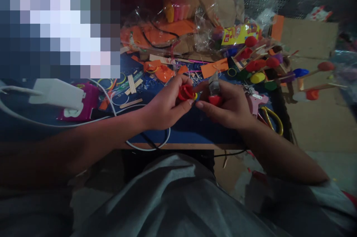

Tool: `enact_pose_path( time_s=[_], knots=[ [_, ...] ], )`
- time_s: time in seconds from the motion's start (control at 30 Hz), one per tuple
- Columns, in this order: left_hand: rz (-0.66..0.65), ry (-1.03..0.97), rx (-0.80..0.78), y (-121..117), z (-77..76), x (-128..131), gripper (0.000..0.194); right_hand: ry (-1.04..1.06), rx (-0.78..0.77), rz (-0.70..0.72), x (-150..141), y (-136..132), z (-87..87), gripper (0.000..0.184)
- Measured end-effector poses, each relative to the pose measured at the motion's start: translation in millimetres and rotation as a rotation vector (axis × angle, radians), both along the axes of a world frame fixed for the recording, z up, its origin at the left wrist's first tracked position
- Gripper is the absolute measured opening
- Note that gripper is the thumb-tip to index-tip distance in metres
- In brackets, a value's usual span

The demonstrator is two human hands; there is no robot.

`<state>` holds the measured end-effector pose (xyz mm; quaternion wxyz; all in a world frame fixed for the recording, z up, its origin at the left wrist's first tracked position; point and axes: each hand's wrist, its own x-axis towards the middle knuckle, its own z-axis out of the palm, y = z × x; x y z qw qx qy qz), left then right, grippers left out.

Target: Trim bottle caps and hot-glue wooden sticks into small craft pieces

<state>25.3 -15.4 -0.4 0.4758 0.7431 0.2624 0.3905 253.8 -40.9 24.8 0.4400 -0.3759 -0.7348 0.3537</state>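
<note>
My left hand is closed around a red hollow plastic piece with its rounded rim showing. A small bit of yellow shows at its right edge, partly hidden by the fingers. Close beside it, my right hand is curled around an object with a grey upper part and a red lower part; its kind cannot be made out. The fingertips of both hands nearly meet above the front of the blue table.
A white charger on a magenta box trails a white cable at left. Right of my hands lie a pink glue gun, gold-handled scissors and egg-shaped pieces on sticks. Orange scraps and plastic wrapping lie behind.
</note>
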Motion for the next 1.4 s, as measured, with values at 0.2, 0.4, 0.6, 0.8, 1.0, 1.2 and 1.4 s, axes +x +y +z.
enact_pose_path(
  time_s=[0.2,0.4,0.6,0.8,1.0,1.2,1.4],
  knots=[
    [-0.008,0.207,0.185,-1,5.7,-3,0.029,0.046,-0.026,0.056,-2,1,0.9,0.031],
    [0.0,0.192,0.184,-3,8.6,-3,0.026,0.288,-0.427,-0.004,-6,-3,8.8,0.041],
    [0.006,0.122,0.256,1,4.6,-2,0.028,0.418,-0.521,-0.014,-6,-2,8.3,0.037],
    [-0.006,0.103,0.258,0,4.8,-3,0.031,0.46,-0.596,0.018,-5,0,8.2,0.033],
    [0.024,0.118,0.281,-3,6.5,-4,0.031,0.5,-0.608,0.097,-3,1,6.8,0.025],
    [0.056,0.101,0.314,-2,6.7,-3,0.029,0.43,-0.563,0.116,-5,-1,8.8,0.036],
    [0.041,0.086,0.33,-2,5.6,-2,0.027,0.409,-0.525,0.098,-6,-4,8.4,0.038]
  ],
)
